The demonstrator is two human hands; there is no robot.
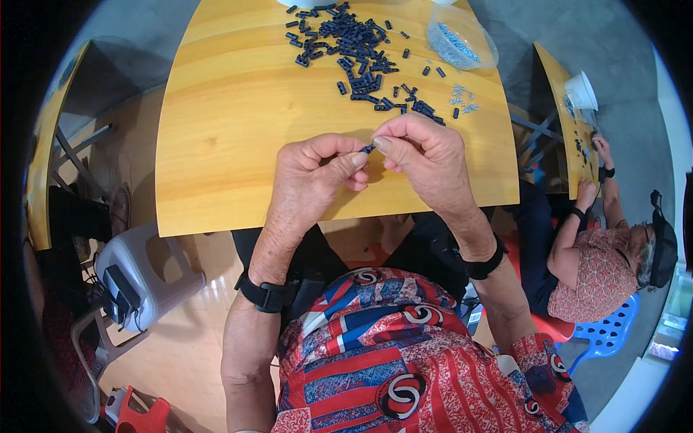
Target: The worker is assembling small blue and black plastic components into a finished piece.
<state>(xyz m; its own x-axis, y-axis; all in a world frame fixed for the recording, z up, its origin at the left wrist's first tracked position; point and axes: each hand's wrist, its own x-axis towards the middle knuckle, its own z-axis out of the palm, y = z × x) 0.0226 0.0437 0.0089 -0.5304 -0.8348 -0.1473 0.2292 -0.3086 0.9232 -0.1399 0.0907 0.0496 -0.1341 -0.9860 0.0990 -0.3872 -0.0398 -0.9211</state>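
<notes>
Over the near part of the table, my left hand (pixel 317 173) pinches a small black plastic piece (pixel 367 149) between thumb and forefinger. My right hand (pixel 427 157) meets it from the other side, its thumb and forefinger closed at the same piece. Whether the right fingertips also hold a tiny separate part is too small to tell. Just beyond my hands spreads a loose pile of similar black plastic pieces (pixel 354 40). A few small clear and pale bits (pixel 463 99) lie to the right of it.
A clear plastic tub (pixel 485 45) with small blue-and-clear parts stands at the table's (pixel 224 123) far right. Part of a white container (pixel 307 2) shows at the far edge. Right, another person (pixel 599 281) works at a separate table. A grey plastic stool (pixel 148 270) stands left.
</notes>
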